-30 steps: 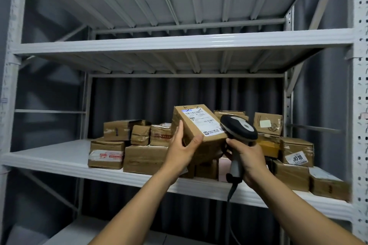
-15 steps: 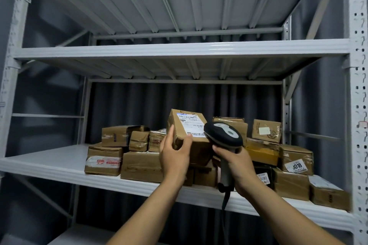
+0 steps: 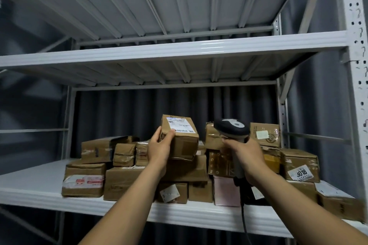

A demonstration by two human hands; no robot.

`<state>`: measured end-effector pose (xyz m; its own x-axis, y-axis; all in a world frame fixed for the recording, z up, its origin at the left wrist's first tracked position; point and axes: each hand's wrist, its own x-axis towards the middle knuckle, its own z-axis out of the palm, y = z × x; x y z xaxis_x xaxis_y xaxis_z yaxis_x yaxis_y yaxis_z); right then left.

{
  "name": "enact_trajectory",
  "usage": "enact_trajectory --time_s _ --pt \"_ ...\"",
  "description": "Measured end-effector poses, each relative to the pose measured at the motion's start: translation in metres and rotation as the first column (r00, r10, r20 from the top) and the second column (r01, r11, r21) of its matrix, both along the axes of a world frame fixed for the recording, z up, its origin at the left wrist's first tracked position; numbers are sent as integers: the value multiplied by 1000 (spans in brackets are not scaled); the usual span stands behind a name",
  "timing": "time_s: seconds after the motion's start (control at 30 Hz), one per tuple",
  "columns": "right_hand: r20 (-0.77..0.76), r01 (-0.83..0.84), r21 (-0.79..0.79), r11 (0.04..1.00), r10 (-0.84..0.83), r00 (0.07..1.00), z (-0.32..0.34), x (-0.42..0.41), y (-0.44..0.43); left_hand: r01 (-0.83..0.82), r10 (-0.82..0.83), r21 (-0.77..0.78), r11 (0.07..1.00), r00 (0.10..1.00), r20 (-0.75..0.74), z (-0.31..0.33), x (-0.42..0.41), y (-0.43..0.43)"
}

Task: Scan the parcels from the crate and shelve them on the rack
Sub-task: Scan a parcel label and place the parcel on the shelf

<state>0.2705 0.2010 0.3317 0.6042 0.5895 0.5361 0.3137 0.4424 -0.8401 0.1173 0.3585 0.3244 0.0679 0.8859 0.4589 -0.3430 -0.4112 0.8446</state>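
A brown cardboard parcel (image 3: 184,141) with a white shipping label on top sits on the pile of parcels on the white rack shelf (image 3: 31,187). My left hand (image 3: 159,151) grips its left side, thumb on the label's corner. My right hand (image 3: 248,157) holds a black and grey barcode scanner (image 3: 232,129) by its handle, head up, just right of the parcel; its cable hangs down below the shelf edge.
Several taped cardboard parcels (image 3: 123,182) are stacked across the middle and right of the shelf, one marked 3018 (image 3: 300,173). The shelf's left part is bare. Another white shelf (image 3: 179,50) runs above. A perforated rack upright (image 3: 356,65) stands at right. Dark curtain behind.
My left hand has carried the parcel forward and set it level on the pile. The scanner has swung to the right, away from the label.
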Motion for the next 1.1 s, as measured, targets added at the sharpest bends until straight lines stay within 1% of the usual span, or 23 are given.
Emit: enact_trajectory --time_s 0.17,0.23,0.27,0.33,0.37,0.47,0.53,0.73,0.93,1.1 --pt "83 -5 -71 997 11 997 3 8 13 4 -2 27 1000 998 -55 1 17 20" --pt "116 -4 -87 996 14 993 3 7 19 -56 63 66 996 992 -109 -3 19 27" --pt "130 11 -87 996 1 992 3 8 22 -103 121 122 987 981 -154 -4 18 29" --pt "145 57 -89 994 -44 988 4 9 27 -186 265 279 942 923 -279 -8 15 34" --pt "146 67 -91 994 -53 988 5 9 30 -197 324 361 912 884 -336 -10 12 36" --pt "147 76 -96 992 -62 987 3 12 34 -127 428 540 832 767 -478 -15 6 39" --pt "150 72 -95 993 -58 987 2 14 35 -88 449 586 806 735 -508 -17 3 41" --pt "138 55 -105 993 -40 990 -4 20 41 -100 499 629 771 708 -499 -13 7 44" --pt "169 86 -80 993 -72 983 -3 25 42 -102 574 655 749 595 -563 4 23 52" --pt "181 106 -101 989 -86 980 -3 31 40 -167 618 638 752 515 -594 11 37 49"
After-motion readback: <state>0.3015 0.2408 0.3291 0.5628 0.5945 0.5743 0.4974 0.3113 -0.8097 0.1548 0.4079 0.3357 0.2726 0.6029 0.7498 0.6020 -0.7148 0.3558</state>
